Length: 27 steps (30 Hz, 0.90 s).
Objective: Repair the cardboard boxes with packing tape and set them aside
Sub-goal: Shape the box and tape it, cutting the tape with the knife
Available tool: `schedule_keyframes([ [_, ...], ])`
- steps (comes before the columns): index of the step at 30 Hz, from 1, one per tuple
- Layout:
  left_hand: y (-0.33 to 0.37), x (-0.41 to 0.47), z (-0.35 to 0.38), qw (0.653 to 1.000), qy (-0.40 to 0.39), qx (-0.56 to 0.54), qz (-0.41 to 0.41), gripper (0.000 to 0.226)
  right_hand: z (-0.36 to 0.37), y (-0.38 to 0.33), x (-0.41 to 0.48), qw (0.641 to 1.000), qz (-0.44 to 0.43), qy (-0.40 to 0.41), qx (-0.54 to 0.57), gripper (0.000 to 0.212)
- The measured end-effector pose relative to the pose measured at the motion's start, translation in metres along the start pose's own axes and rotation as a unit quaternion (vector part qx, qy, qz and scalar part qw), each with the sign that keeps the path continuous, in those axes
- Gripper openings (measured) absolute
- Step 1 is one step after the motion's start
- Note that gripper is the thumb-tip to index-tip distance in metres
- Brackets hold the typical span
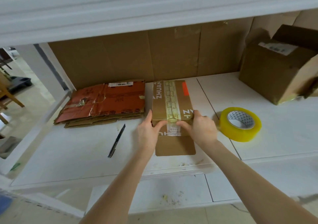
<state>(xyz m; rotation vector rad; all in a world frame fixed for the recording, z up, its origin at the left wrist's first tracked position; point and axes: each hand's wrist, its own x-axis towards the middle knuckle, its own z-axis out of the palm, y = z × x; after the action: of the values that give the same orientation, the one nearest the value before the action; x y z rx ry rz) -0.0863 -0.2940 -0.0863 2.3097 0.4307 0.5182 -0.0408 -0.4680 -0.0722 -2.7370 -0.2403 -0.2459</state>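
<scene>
Your left hand (148, 133) and right hand (202, 129) clasp the near end of the box (185, 105) on the table (77, 146), thumbs pressing its tape (171, 100); 1 flap (175, 146) lies open, and the flat boxes (106, 101) look unrepaired.

One small taped box (172, 101), one larger box (268, 76), one flattened-box stack (106, 103), one tape roll (239, 134), one knife (116, 141), two hands (148, 134) (203, 129)

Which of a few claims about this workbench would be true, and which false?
1. The left hand and right hand both hold the small brown box at its near end. True.
2. The yellow packing tape roll lies left of that box. False: it lies to its right.
3. The black utility knife lies untouched on the white table. True.
4. The flattened red cartons stand upright. False: they lie flat, stacked.
</scene>
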Motion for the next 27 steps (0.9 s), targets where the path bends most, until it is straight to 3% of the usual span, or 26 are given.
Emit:
schedule_keyframes([
  [3,-0.013,-0.003,-0.001,0.998,0.029,0.000,0.051,0.044,0.005,0.009,0.000,0.999,-0.018,0.007,0.034,0.063],
  [6,-0.021,-0.004,-0.001,0.996,0.049,-0.011,0.067,0.042,0.005,0.019,-0.001,0.996,-0.022,0.015,0.085,0.050],
  [8,-0.016,-0.002,-0.004,0.997,0.029,-0.004,0.065,0.066,0.003,0.017,-0.002,0.996,-0.020,0.007,0.082,0.057],
  [10,-0.004,0.004,-0.003,0.998,-0.004,0.048,0.031,0.108,0.002,0.006,-0.002,0.998,-0.004,0.009,0.057,0.081],
  [11,0.002,0.006,-0.001,0.997,-0.007,0.080,0.014,0.116,0.003,-0.001,-0.001,0.999,0.009,0.012,0.042,0.092],
  [13,0.008,0.007,0.002,0.992,-0.005,0.125,0.008,0.111,0.003,-0.009,0.001,0.999,0.030,0.011,0.018,0.090],
  [17,0.002,0.008,-0.006,0.988,-0.007,0.147,0.046,0.082,-0.003,0.008,0.001,0.999,0.011,-0.011,0.037,0.057],
  [20,0.012,0.012,-0.007,0.998,-0.018,0.046,0.024,0.077,-0.015,0.009,0.008,0.996,0.035,-0.021,0.075,0.072],
  [23,0.026,0.022,0.000,0.995,-0.045,0.082,-0.037,0.093,-0.020,-0.008,0.021,0.994,0.078,-0.034,0.061,0.081],
  [25,0.026,0.025,0.003,0.987,-0.078,0.122,-0.069,0.091,-0.015,-0.009,0.023,0.994,0.082,-0.054,0.039,0.074],
  [27,0.018,0.024,0.006,0.988,-0.072,0.117,-0.070,0.070,-0.011,-0.003,0.020,0.995,0.059,-0.062,0.058,0.057],
])
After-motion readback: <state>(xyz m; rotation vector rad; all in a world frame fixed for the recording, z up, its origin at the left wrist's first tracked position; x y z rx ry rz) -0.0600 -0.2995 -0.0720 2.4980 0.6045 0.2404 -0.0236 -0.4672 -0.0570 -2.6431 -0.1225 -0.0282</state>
